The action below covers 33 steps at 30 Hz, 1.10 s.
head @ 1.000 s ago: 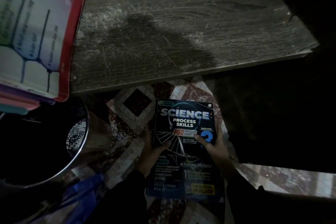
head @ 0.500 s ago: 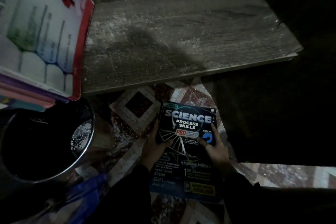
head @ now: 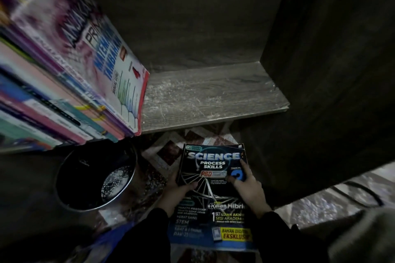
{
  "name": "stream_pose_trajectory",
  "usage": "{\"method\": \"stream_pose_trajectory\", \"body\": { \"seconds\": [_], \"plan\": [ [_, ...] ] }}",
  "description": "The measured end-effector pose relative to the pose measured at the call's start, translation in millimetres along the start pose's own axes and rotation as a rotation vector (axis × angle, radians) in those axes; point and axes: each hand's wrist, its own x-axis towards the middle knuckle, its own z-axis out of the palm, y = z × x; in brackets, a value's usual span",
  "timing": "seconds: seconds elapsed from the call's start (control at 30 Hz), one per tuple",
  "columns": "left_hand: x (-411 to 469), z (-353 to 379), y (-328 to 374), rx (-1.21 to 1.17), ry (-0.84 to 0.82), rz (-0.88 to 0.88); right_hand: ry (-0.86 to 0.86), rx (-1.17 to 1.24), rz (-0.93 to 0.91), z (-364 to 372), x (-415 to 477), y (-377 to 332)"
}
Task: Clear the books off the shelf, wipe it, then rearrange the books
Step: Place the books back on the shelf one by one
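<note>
Head view: the shelf board (head: 213, 96) shows a bare, scratched, dusty stretch between a blurred row of books (head: 64, 92) at its left and the dark side panel (head: 331, 92) at its right, and nothing lies along its front edge there. Below that edge, over the patterned floor (head: 168, 151), both hands hold the Science Process Skills book (head: 211, 164) cover up, apart from the board. The left hand (head: 177, 192) grips its left edge, thumb on the cover. The right hand (head: 250, 190) clasps the right edge, thumb and forefinger laid on the cover. A metal bucket (head: 115, 181) stands just left of the book, under the front ends of the row of books. The side panel looms close at the book's right. A dark cable (head: 363, 190) lies on the floor farther right.
</note>
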Motion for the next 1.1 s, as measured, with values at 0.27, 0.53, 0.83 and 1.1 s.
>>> {"method": "stream_pose_trajectory", "body": {
  "seconds": [0.27,0.53,0.83,1.1],
  "plan": [
    [2.6,14.6,-13.5,-0.100,0.057,0.001,0.053,0.017,-0.055,0.5,5.8,8.7],
    [-9.0,16.4,-21.7,-0.132,0.047,-0.113,0.050,-0.049,-0.029,8.3,9.0,24.8],
    [-76.5,-13.9,8.5,-0.054,-0.038,0.089,0.145,-0.019,-0.111,-4.1,-86.8,-7.9],
    [-139.1,-27.7,73.4,-0.101,-0.075,0.356,0.478,0.079,-0.521,-49.3,-195.9,-61.4]
  ]
}}
